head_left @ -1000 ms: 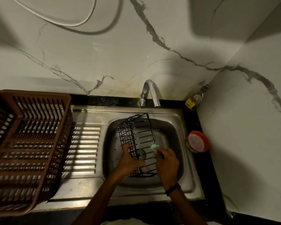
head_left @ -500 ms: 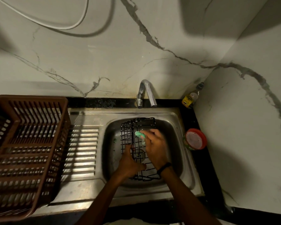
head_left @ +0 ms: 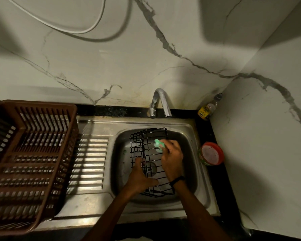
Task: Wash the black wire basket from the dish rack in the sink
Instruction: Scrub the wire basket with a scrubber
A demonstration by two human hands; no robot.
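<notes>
The fingers (head_left: 170, 143) of the right hand (head_left: 172, 157) are curling tightly around a small green sponge (head_left: 158, 145), pressing it onto the wires of the black wire basket (head_left: 143, 136) at the end nearest the faucet (head_left: 161, 101). A black wristband (head_left: 176, 179) is showing on that wrist.

The left hand (head_left: 141, 180) is gripping the basket at the end farthest from the faucet. Its fingers (head_left: 139, 161) are hooking over the long left side and its thumb is lying across the wires. The basket is lying lengthwise inside the steel sink (head_left: 189, 130), directly below the faucet, with one gridded side wall standing up on the left.

Compared with a second ago, the right hand is working much closer to the faucet: back then it was holding the sponge against the middle of the basket's right side. Compared with half a second ago, the sponge is sitting slightly further to the right on the wires. The left hand is keeping the same grip on the same spot, and the basket is staying in the basin.

Left of the faucet, past the ridged drainboard (head_left: 90, 162), an empty brown plastic dish rack (head_left: 42, 104) is sitting on the counter. Right of the faucet, a small bottle with a yellow label (head_left: 207, 108) is standing in the wall corner, and a round red-rimmed container (head_left: 211, 153) is sitting just beside the sink. A white cable (head_left: 76, 30) is looping across the marble wall above.
</notes>
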